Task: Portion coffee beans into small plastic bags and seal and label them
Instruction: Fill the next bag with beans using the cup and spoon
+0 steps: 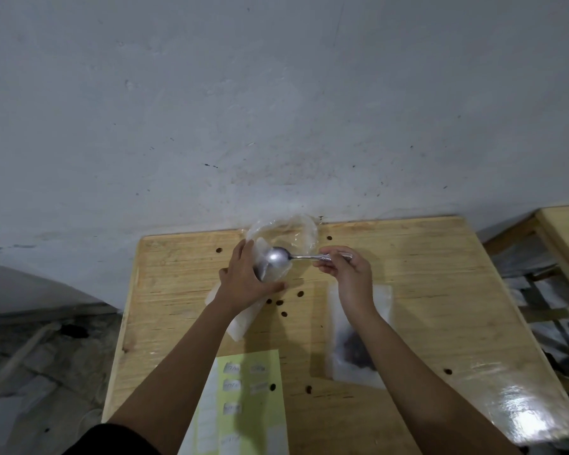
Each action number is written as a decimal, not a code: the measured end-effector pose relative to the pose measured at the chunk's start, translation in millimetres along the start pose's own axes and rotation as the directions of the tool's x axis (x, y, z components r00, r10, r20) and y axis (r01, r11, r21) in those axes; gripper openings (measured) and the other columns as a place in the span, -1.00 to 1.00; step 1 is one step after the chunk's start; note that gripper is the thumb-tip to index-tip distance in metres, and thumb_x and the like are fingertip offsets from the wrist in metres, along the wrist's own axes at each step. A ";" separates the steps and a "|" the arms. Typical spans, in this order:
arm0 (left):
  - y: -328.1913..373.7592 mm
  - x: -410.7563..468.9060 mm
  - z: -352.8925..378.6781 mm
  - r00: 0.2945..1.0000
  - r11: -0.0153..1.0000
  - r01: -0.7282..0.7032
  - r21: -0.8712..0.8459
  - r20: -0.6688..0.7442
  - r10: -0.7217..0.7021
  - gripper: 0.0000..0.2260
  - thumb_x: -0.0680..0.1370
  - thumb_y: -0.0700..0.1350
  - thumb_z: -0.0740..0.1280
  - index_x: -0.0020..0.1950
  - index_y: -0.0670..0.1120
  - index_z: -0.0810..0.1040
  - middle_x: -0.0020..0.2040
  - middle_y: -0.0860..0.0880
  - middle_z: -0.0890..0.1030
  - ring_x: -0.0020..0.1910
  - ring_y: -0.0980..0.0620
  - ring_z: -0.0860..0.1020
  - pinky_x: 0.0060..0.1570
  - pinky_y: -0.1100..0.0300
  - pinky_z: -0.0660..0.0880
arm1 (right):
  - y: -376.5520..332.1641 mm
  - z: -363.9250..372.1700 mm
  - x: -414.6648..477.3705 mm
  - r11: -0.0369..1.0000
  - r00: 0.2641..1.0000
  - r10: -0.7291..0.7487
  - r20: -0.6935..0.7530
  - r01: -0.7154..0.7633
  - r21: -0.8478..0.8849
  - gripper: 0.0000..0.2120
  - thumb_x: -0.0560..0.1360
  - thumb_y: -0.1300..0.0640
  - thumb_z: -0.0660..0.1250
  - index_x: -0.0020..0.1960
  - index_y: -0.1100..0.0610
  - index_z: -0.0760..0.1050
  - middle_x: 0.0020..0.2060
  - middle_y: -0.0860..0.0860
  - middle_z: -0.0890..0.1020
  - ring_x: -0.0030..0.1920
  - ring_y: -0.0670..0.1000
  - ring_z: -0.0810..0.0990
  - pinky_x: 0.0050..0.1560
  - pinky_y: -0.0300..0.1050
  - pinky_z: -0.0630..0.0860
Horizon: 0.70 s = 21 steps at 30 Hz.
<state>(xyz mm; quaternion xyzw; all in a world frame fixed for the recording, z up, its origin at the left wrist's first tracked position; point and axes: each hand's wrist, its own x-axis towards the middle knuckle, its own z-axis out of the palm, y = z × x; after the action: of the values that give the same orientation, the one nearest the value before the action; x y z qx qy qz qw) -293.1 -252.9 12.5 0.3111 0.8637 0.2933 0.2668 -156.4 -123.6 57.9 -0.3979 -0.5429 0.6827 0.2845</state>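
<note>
**A:** In the head view, what is each hand doing?

**B:** The left hand (245, 277), centre frame, has its fingers and thumb curled round a small clear plastic bag (286, 236) and holds its mouth puffed open toward the right. The right hand (345, 270) pinches the handle of a silver metal spoon (278, 257), whose bowl sits right at that mouth.

**A:** Why hold them that way?

**B:** I'd judge the gaping mouth gives the spoon a wide target. The long handle also keeps the right fingers away from the plastic.

**A:** Any beans on the spoon?

**B:** None I can make out. The bowl looks bare and shiny, and the held bag looks thin, crinkled and nearly empty.

**A:** Where are the beans, then?

**B:** A few loose brown coffee beans (279, 302) lie scattered on the pale wooden table (424, 274), just below the left hand and further down the frame. A dark heap shows inside a flat clear packet (355, 349) lying under the right forearm, lower right of centre. I cannot tell whether it is sealed.

**A:** And the labels?

**B:** A yellow-green sheet of white labels (270, 405) lies at bottom centre, some with blurred writing. A white stack of flat bags (240, 323) pokes out beneath the left wrist.
</note>
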 end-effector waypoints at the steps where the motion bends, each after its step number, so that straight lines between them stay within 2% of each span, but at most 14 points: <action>1: 0.4 -0.3 0.3 1.000 1.000 -0.004 -0.005 0.001 0.004 0.17 0.11 0.44 0.39 0.53 -0.06 -0.01 0.54 0.00 0.00 0.50 -0.06 0.08 0.39 -0.19 0.14 | -0.6 -0.4 0.3 1.000 1.000 -0.009 0.024 0.010 -0.020 -0.82 0.56 0.32 0.20 -0.09 0.24 0.57 -0.17 0.15 0.63 -0.21 0.07 0.62 -0.18 -0.29 0.58; 6: 3.2 -2.5 1.5 1.000 1.000 -0.006 -0.015 -0.022 0.006 0.14 0.12 0.43 0.35 0.53 -0.05 0.00 0.54 0.01 0.00 0.50 -0.04 0.08 0.39 -0.17 0.13 | -9.3 -2.5 4.7 0.999 1.000 -0.014 0.013 0.014 0.038 -0.85 0.54 0.29 0.24 -0.11 0.22 0.59 -0.23 0.10 0.65 -0.25 -0.05 0.65 -0.13 -0.29 0.57; 12: 3.1 -9.1 1.5 0.999 1.000 -0.008 -0.028 -0.042 0.007 0.10 0.21 0.38 0.43 0.54 -0.04 -0.04 0.55 0.01 -0.05 0.52 -0.01 0.02 0.41 -0.17 0.04 | -14.2 -11.0 8.5 0.994 0.999 -0.031 -0.022 0.034 0.106 -0.84 0.55 0.28 0.23 -0.10 0.26 0.58 -0.26 0.07 0.67 -0.28 -0.03 0.65 -0.18 -0.28 0.57; 18: 3.1 -15.9 3.6 0.997 0.999 -0.015 -0.032 -0.072 0.013 0.04 0.26 0.34 0.42 0.54 -0.01 -0.06 0.56 0.04 -0.09 0.52 0.02 -0.01 0.41 -0.16 0.02 | -16.4 -54.0 12.3 0.968 0.983 -0.143 -0.116 0.163 0.191 -0.83 0.53 0.35 0.23 -0.14 0.25 0.59 -0.34 0.01 0.69 -0.29 -0.01 0.65 -0.19 -0.28 0.58; 21: 2.7 -17.2 5.6 0.997 0.999 -0.015 -0.029 -0.076 0.013 0.11 0.19 0.44 0.38 0.54 0.00 -0.05 0.56 0.04 -0.10 0.52 0.02 -0.01 0.40 -0.15 0.02 | -5.4 -82.1 17.8 0.956 0.966 -0.162 -0.199 0.204 0.213 -0.84 0.51 0.39 0.24 -0.14 0.27 0.58 -0.32 0.00 0.68 -0.26 -0.02 0.66 -0.14 -0.28 0.59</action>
<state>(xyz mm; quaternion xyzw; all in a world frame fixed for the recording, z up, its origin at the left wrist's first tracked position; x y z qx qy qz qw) -277.1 -261.2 15.2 0.3016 0.8666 0.3197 0.2365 -96.0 -65.4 51.2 -0.3698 -0.4662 0.6732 0.4390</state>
